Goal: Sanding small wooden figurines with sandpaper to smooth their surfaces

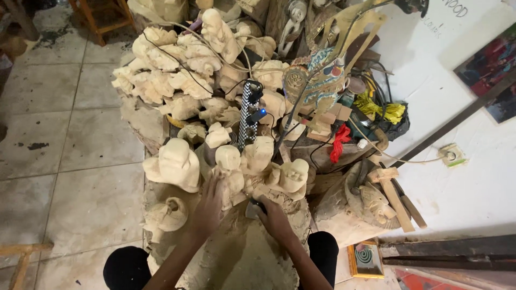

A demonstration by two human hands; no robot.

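low in the middle of the frame the left hand [208, 207] lies spread flat against a pale unfinished wood carving [232, 180], steadying it on a dust-caked stump [236, 252], while the right hand [269, 212] is curled tight around a small dark tool [253, 208] at the carving's base. with the fingers so near the tool, a slip could catch them. a hard push might also topple the neighbouring carved figures [174, 164].

Grey tiled floor [64, 107], white wall [462, 177]
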